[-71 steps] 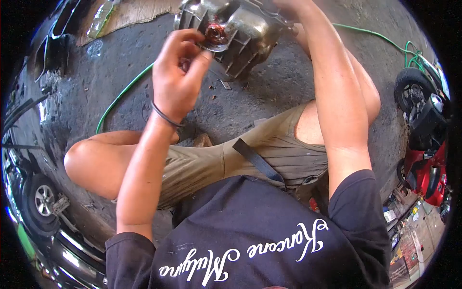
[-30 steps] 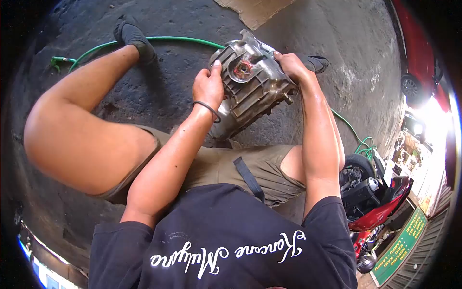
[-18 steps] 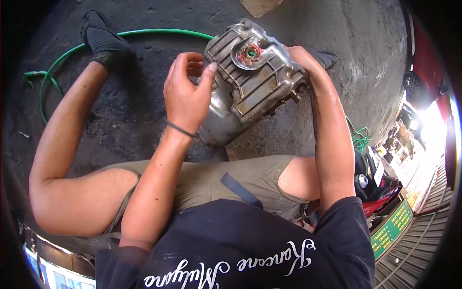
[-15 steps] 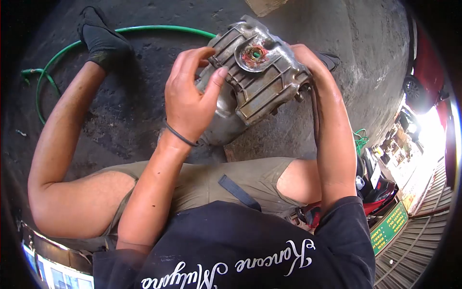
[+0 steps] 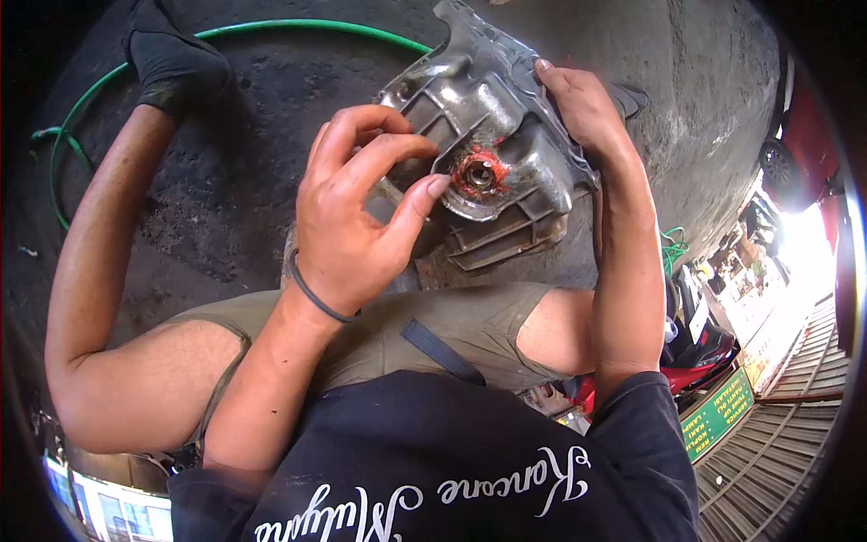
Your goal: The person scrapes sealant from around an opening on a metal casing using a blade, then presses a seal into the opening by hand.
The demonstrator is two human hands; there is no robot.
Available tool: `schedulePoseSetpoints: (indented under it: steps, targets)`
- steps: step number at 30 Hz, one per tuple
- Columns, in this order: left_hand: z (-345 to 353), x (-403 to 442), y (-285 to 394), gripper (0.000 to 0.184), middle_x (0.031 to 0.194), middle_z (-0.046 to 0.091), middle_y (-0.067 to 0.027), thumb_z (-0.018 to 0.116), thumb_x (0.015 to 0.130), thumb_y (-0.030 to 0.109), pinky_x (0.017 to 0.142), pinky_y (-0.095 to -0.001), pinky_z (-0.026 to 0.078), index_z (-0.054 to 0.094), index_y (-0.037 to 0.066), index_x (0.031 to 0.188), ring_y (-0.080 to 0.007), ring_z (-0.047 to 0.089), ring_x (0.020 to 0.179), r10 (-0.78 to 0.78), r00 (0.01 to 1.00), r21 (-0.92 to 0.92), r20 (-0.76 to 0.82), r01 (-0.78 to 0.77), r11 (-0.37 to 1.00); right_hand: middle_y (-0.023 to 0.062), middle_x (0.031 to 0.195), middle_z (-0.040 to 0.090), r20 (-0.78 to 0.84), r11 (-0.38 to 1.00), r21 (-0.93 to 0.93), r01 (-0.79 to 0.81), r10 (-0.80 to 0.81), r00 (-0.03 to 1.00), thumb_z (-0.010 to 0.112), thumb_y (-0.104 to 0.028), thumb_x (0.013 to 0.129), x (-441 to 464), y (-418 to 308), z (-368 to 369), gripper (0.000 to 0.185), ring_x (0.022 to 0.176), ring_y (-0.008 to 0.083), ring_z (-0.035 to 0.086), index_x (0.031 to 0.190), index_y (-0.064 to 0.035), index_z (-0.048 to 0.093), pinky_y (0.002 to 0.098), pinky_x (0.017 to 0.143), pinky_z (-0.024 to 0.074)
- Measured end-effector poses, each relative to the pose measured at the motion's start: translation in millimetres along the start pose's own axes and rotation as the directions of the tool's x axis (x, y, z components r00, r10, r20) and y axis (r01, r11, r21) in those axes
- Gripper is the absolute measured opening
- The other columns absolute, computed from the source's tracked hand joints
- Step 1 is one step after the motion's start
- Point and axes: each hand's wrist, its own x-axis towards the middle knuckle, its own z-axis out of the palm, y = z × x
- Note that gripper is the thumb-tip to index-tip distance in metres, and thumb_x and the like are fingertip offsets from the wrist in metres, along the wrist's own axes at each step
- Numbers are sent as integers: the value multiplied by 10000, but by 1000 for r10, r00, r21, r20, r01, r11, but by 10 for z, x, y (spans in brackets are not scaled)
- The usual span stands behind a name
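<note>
A ribbed grey metal casing point(image 5: 537, 154) is held up above the floor, tilted, with red paste smeared around a round hole point(image 5: 481, 173). My right hand point(image 5: 585, 110) grips its right edge, thumb on top and the other fingers hidden behind. Just left of the hole is my left hand point(image 5: 352, 212), fingers curled and thumb apart, with nothing visible between them. A dark band circles my left wrist.
My bent legs surround the work, with a dark-covered foot point(image 5: 176, 63) at upper left. A green hose point(image 5: 316, 24) curves over the dark floor point(image 5: 235, 163). Red vehicle parts point(image 5: 695, 348) and a green sign point(image 5: 720, 415) stand at the right.
The casing has turned and tilted, so its hole sits lower and its top edge higher. My left hand has come off the casing, and its fingers are now beside the hole.
</note>
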Motion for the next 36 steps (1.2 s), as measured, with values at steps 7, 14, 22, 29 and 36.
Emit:
schedulePoseSetpoints:
  steps: [7, 14, 22, 29, 36]
  targets:
    - [-48, -92, 39, 217, 1100, 610, -134, 764, 771, 18, 847, -348, 538, 724, 6, 985, -260, 658, 936, -31, 999, -54, 7, 31, 998, -10, 814, 668, -30, 995, -91, 51, -54, 998, 544, -421, 1071, -151, -49, 25, 520, 744, 94, 550, 971, 62, 705, 307, 729, 490]
    - [-90, 27, -53, 189, 1073, 681, -99, 757, 861, 93, 743, -294, 499, 747, 23, 1035, -214, 659, 947, 1, 994, 40, -106, 4, 999, 58, 838, 690, -53, 994, -96, 53, -58, 997, 529, -420, 1072, -35, -44, -12, 546, 790, 145, 578, 1023, 97, 696, 352, 792, 498]
    - [-114, 247, -343, 276, 1189, 688, -103, 729, 954, 153, 817, -268, 525, 732, 2, 1184, -164, 658, 1015, -8, 978, -78, -209, -8, 997, 256, 1011, 734, -76, 895, -447, 16, -55, 996, 594, -403, 993, 386, -450, -22, 440, 858, 268, 720, 1069, 11, 720, 449, 810, 539]
    - [-150, 368, -425, 276, 1192, 680, -114, 720, 968, 169, 879, -278, 535, 731, -1, 1184, -178, 657, 1057, -65, 966, -128, -251, 33, 991, 253, 1013, 735, 53, 920, -346, 185, -178, 983, 594, -394, 987, 353, -429, -93, 432, 861, 274, 723, 1065, 10, 724, 447, 811, 542]
    - [-183, 362, -469, 271, 1191, 675, -102, 716, 981, 171, 872, -276, 542, 727, 0, 1191, -159, 654, 1045, -78, 958, -146, -275, 38, 989, 250, 1016, 736, 169, 908, -251, 335, -300, 939, 594, -386, 982, 489, -367, -158, 424, 865, 281, 725, 1060, 9, 727, 444, 812, 545]
